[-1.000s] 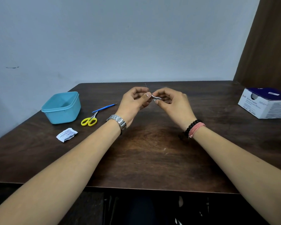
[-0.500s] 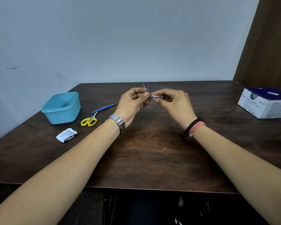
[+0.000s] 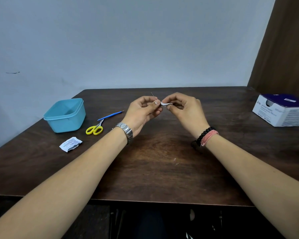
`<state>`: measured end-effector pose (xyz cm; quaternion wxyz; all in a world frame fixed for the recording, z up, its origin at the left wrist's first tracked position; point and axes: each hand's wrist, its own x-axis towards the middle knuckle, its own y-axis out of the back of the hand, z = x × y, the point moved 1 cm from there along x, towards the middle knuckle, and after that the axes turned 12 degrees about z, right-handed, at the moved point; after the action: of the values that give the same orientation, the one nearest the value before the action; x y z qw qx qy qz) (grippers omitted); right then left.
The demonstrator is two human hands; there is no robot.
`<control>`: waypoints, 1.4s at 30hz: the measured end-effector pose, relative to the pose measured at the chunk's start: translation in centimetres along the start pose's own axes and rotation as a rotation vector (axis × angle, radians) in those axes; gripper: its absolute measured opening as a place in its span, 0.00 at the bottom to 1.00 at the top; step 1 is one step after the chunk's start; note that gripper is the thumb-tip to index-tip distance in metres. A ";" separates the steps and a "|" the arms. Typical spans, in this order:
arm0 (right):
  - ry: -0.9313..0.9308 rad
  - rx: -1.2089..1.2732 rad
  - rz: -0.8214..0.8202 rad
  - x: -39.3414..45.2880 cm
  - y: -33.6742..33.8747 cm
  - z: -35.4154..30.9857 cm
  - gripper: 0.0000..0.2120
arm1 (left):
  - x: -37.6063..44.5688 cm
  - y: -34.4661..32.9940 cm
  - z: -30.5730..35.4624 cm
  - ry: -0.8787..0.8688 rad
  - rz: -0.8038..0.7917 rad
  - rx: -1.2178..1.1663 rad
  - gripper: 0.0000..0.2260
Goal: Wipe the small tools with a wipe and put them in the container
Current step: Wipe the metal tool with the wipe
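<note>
Above the middle of the table my left hand pinches a thin metal needle-like tool whose tip sticks up past the thumb. My right hand holds a small folded white wipe pressed against the tool's lower end, right next to my left thumb. At the left stands an open light-blue container, with nothing visible inside. Beside it lie small yellow-handled scissors and a slim blue-handled pick.
A torn white wipe packet lies on the dark wooden table near the left front. A white and purple box of wipes sits at the far right. A wall stands close behind the table.
Both hands have stayed together at the table's middle. The wipe in my right hand has shifted slightly along the tool; the tool's tip has tilted a little to the left.
</note>
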<state>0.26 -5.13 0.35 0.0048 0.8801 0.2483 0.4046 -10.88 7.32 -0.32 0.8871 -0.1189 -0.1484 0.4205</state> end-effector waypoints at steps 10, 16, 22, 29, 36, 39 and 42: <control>0.019 -0.007 0.059 0.2 0.2 -0.2 0.06 | 0.4 0.2 0.1 0.018 0.039 -0.034 0.06; 0.015 0.003 0.025 0.0 0.0 -0.2 0.06 | 0.4 0.2 -0.2 0.016 0.028 -0.023 0.06; -0.178 0.205 -0.002 0.2 -0.2 0.3 0.07 | 0.7 0.4 -0.1 -0.008 0.095 -0.047 0.07; -0.434 0.327 0.048 0.4 -0.1 1.3 0.06 | 0.2 0.0 -0.5 -0.120 -0.027 0.230 0.10; -0.505 0.386 0.024 0.3 -0.5 1.2 0.05 | 0.1 -0.1 -0.6 -0.188 -0.021 0.362 0.10; -0.489 0.368 0.019 0.3 -0.5 1.2 0.06 | 0.1 -0.1 -0.6 -0.203 -0.021 0.414 0.11; -0.482 0.388 0.005 0.2 -0.6 1.1 0.05 | 0.2 0.0 -0.7 -0.234 -0.016 0.471 0.11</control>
<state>0.92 -4.32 -0.33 -0.1055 0.9359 0.3102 0.1292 -10.50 7.40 -0.90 0.8704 0.1417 -0.1489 0.4474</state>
